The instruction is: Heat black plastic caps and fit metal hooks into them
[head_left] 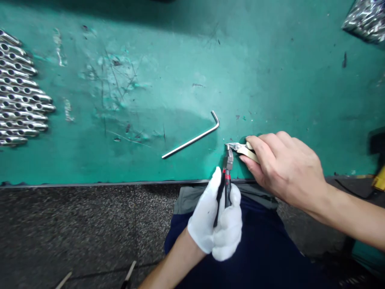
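Observation:
In a white glove, my left hand [215, 220] is wrapped round the dark handles of a pair of pliers [228, 162] with red bands. The pliers point away from me, and a tiny metal piece shows at their tip, too small to name. My bare right hand [285, 168] grips pale-handled pliers [246, 150], whose slim jaws point left and meet the tip of the dark pliers. Whether those jaws are closed on the small piece I cannot tell. Left of both tools, an L-shaped hex key [191, 141] lies on the green work surface [168, 72].
Rows of shiny metal tubes [21, 96] with holes lie at the left edge. A plastic bag of metal parts [368, 20] sits at the far right corner. The table's front edge [90, 184] runs just above my lap. Something yellow [379, 178] shows at the right.

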`<state>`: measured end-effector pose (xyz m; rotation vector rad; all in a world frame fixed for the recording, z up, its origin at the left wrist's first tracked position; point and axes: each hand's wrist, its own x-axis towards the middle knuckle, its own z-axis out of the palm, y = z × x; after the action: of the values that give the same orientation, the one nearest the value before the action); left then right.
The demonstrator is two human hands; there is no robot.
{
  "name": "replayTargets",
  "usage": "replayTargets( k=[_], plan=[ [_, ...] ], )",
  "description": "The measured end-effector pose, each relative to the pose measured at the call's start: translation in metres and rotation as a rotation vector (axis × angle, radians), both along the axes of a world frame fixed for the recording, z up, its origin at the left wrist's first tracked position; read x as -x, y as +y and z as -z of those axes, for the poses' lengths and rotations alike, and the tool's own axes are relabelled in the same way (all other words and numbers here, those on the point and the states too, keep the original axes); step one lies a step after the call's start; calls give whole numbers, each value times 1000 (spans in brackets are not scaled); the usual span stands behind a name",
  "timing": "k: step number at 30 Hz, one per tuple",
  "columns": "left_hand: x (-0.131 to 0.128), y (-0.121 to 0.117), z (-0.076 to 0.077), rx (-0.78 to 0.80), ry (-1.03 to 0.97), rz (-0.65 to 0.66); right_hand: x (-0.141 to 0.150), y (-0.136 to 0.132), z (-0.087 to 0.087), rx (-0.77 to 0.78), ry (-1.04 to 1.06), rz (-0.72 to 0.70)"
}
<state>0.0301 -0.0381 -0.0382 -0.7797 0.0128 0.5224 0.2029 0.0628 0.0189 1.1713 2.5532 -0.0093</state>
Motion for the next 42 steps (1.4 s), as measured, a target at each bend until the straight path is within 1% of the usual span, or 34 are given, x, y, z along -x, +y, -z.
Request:
replayTargets(
  k=[6,9,12,15,17,18,19,20,22,24,25,27,30,33,38,42],
  plan=[
    [1,2,-2,41,7,31,-2,4,2,8,3,-40],
    [1,2,-2,42,9,24,-3,7,1,30,-4,-66],
    [0,0,-2,22,47,9,-4,10,1,40,34,-82],
    [-2,-1,-2,3,108,-1,-4,11,0,71,144,-118],
    [-3,-2,-3,-15,161,-1,-2,9,-2,145,260,-169],
    [-4,-2,-3,-25,187,-1,0,8,-4,198,317,-171],
    [-4,-2,-3,-36,208,0,1,7,-7,259,360,-140],
    [-4,-2,-2,-45,218,1,3,7,-10,318,388,-70],
    [-4,-2,-1,-53,203,12,5,7,-17,405,395,152],
    [-3,-2,2,-66,173,30,6,11,-23,480,347,383],
    [-3,-2,3,-75,163,34,6,13,-26,531,316,473],
    [-3,-2,5,-92,159,39,6,19,-30,642,264,591],
    [-4,-4,8,-94,165,37,5,27,-33,762,226,645],
    [-7,-5,11,-97,159,51,4,32,-33,823,222,637],
    [-10,-6,14,-124,174,75,4,36,-33,875,269,628],
    [-12,-6,13,-129,218,70,4,36,-33,897,300,651]
  ],
)
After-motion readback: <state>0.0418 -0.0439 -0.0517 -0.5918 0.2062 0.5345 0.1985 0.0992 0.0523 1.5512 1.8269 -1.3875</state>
